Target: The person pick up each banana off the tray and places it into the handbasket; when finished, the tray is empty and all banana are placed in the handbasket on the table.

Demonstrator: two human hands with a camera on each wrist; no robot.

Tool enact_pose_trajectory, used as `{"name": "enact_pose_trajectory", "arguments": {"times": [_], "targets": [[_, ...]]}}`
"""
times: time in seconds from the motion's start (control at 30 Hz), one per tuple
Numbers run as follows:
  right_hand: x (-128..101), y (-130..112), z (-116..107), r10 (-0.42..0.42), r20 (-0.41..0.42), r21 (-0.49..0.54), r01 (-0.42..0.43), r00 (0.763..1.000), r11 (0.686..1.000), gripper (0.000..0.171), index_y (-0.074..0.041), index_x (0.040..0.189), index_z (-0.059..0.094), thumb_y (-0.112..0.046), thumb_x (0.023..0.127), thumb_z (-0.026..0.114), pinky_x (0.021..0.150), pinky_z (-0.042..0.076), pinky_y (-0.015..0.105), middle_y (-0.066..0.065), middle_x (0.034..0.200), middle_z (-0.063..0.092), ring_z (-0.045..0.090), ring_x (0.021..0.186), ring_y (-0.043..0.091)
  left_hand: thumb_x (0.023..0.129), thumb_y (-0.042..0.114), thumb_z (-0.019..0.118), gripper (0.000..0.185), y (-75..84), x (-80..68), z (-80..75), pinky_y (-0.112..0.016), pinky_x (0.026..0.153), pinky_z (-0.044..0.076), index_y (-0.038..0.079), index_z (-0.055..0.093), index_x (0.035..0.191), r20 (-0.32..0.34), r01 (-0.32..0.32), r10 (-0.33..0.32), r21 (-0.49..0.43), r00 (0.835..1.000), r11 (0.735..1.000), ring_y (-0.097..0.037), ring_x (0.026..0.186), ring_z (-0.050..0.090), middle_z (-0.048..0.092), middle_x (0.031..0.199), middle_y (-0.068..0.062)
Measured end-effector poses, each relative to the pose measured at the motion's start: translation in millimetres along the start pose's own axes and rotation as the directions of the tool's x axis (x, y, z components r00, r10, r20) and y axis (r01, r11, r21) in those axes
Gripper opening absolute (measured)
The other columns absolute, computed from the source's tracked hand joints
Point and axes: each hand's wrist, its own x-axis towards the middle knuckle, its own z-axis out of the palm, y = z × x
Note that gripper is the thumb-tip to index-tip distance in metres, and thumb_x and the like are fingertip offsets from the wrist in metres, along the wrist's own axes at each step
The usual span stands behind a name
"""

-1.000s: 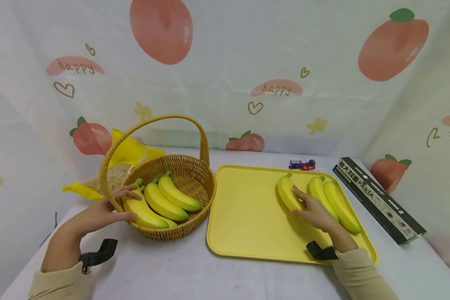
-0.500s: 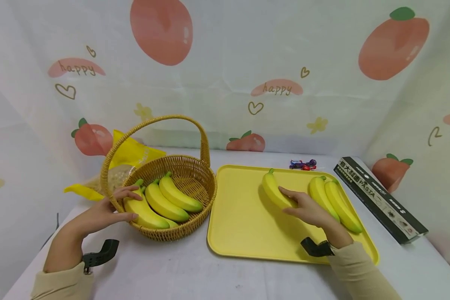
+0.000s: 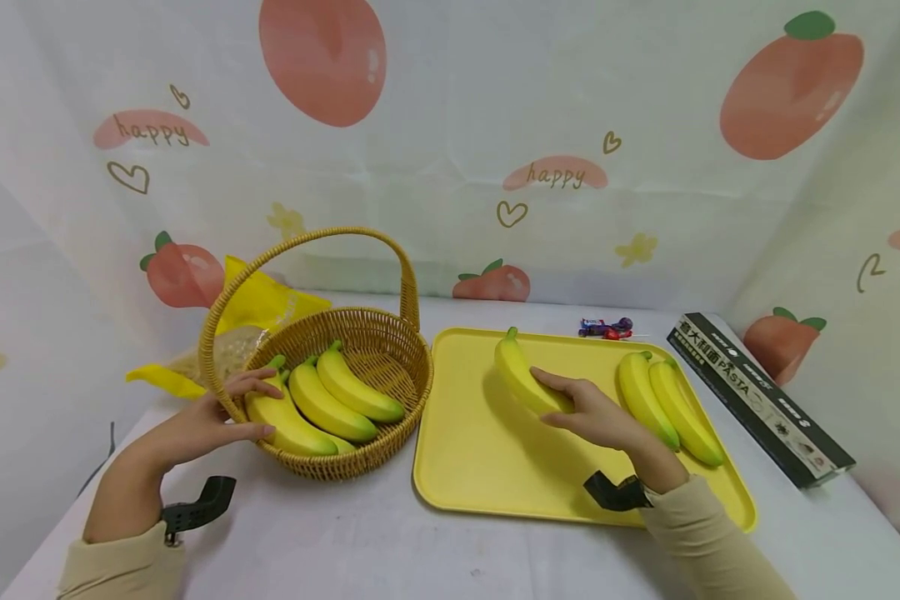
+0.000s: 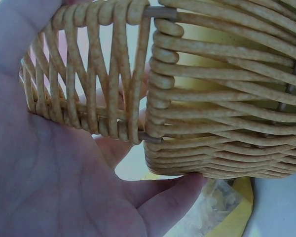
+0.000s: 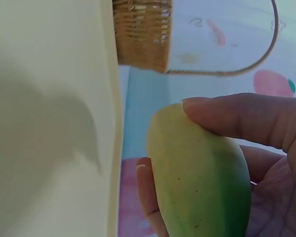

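Note:
My right hand (image 3: 598,415) pinches a yellow banana (image 3: 523,375) between thumb and fingers. The banana is held above the yellow tray (image 3: 468,483), its shadow falling on the tray below. In the right wrist view the thumb lies on one side of the banana (image 5: 192,168) and the fingers curl behind it. At the left, my left hand (image 3: 198,432) grips the wicker basket (image 3: 322,468) at the foot of its handle; the left wrist view shows thumb and fingers around the weave (image 4: 103,69). Several bananas (image 3: 356,392) lie inside the basket.
Two bananas (image 3: 681,412) lie side by side on the tray's right part. A black pasta box (image 3: 757,400) stands right of the tray. Behind it are wrapped candies (image 3: 606,330). A yellow bag (image 3: 266,298) sits behind the basket, whose tall handle (image 3: 330,233) arches up.
My right hand has lifted the banana off the tray and carried it left, away from the other two bananas. My left hand has stayed on the basket.

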Motion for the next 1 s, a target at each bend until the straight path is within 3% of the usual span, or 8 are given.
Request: {"name": "enact_pose_trajectory", "arguments": {"times": [0.23, 0.33, 0.57, 0.87, 1.0], "targets": [[6.6, -16.0, 4.1, -0.042, 0.039, 0.014, 0.042, 0.998, 0.999, 0.062, 0.002, 0.141, 0.034, -0.012, 0.088, 0.062, 0.079, 0.041, 0.018, 0.023, 0.143, 0.04, 0.05, 0.092, 0.013, 0.084, 0.023, 0.068, 0.04, 0.8, -0.1, 0.1, -0.061, 0.088, 0.041, 0.012, 0.053, 0.119, -0.003, -0.003, 0.003, 0.008, 1.0, 1.0, -0.044, 0.128, 0.029, 0.03, 0.145, -0.019], [8.9, -21.4, 5.1, -0.05, 0.046, 0.003, 0.05, 0.998, 0.999, 0.062, 0.001, 0.141, 0.034, -0.012, 0.088, 0.062, 0.078, 0.041, 0.019, 0.022, 0.142, 0.041, 0.049, 0.091, 0.012, 0.084, 0.023, 0.068, 0.04, 1.3, -0.4, 0.1, -0.062, 0.088, 0.041, 0.012, 0.053, 0.12, -0.001, -0.002, 0.002, 0.006, 1.0, 1.0, -0.044, 0.128, 0.028, 0.03, 0.145, -0.019], [11.0, -33.1, 5.6, -0.085, 0.054, 0.002, 0.085, 0.995, 0.996, 0.061, -0.001, 0.141, 0.035, -0.013, 0.088, 0.063, 0.08, 0.041, 0.019, 0.02, 0.142, 0.043, 0.05, 0.093, 0.014, 0.084, 0.022, 0.068, 0.039, 3.3, -0.2, -0.8, -0.062, 0.087, 0.041, 0.012, 0.053, 0.119, 0.0, -0.006, 0.006, 0.009, 1.0, 1.0, -0.045, 0.128, 0.028, 0.03, 0.145, -0.02], [22.0, -50.7, 9.9, -0.171, 0.078, -0.02, 0.173, 0.982, 0.985, 0.06, 0.0, 0.14, 0.037, -0.012, 0.088, 0.064, 0.096, 0.04, 0.019, 0.016, 0.144, 0.041, 0.046, 0.121, 0.019, 0.084, 0.023, 0.068, 0.039, 2.1, 0.0, -1.3, -0.061, 0.088, 0.04, 0.013, 0.053, 0.119, 0.006, 0.0, 0.0, 0.007, 1.0, 1.0, -0.044, 0.129, 0.027, 0.029, 0.146, -0.019], [32.6, -57.8, 13.5, -0.199, 0.107, -0.025, 0.203, 0.974, 0.979, 0.06, 0.0, 0.14, 0.037, -0.011, 0.087, 0.063, 0.09, 0.041, 0.019, 0.015, 0.143, 0.042, 0.049, 0.112, 0.014, 0.084, 0.023, 0.068, 0.039, 1.7, -0.2, -0.7, -0.059, 0.089, 0.041, 0.014, 0.053, 0.118, 0.003, 0.005, -0.005, 0.005, 1.0, 1.0, -0.042, 0.129, 0.028, 0.03, 0.146, -0.018]]}}
